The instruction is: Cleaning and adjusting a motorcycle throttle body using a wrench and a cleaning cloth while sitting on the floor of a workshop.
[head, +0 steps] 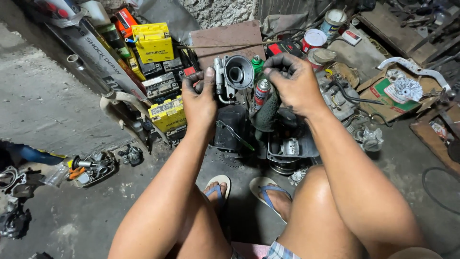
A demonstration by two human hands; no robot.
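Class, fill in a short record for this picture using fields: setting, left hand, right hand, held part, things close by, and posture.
setting: concrete workshop floor strewn with parts
left hand: left hand grips the side of the carburetor body
right hand: right hand, fingers at the carburetor's other side, a dark rag hanging under it
held part: grey metal, round bore facing the camera, raised in front of the person
things close by: yellow battery boxes, a spray can, tins
posture: seated, knees up, feet in blue sandals
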